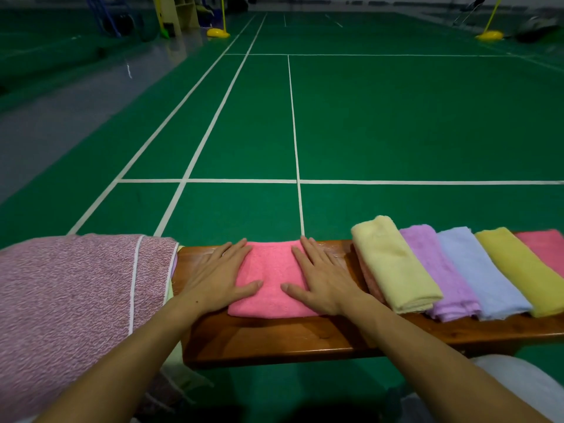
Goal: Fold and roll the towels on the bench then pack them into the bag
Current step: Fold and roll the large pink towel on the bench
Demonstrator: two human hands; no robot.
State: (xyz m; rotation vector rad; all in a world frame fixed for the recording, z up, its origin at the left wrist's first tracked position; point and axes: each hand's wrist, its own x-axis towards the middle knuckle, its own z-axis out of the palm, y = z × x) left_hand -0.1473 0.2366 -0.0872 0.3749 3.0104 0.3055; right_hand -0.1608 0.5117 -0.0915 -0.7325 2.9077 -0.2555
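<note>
— Where are your hands?

— Both lie flat on the pink towel point(271, 279) in front of me. My left hand point(218, 277) presses its left edge, fingers straight and spread, thumb pointing inward. My right hand point(322, 279) does the same on the right edge. Neither one grips anything; the palms simply rest on the cloth.

— And the towel itself?

— It is folded into a small rectangle on the wooden tabletop point(274, 337), reaching from the far edge towards the near one.

— What else is on there?

— To my right, a row of folded towels, each overlapping the next: a pale yellow one point(393, 264) closest to my right hand, then a lilac one point(439, 273), a light blue one point(479, 273), a deeper yellow one point(522, 270), and a second pink towel point(546, 248) at the frame's edge. Something peach-coloured shows under the pale yellow one; I cannot tell what it is.

— On your left?

— A big mauve towel point(70, 300) with white stripes, draped over the tabletop's end, just beside my left hand. Edges of other cloth peek from beneath it.

— Beyond that?

— A green court floor point(396, 123) with white lines.
</note>
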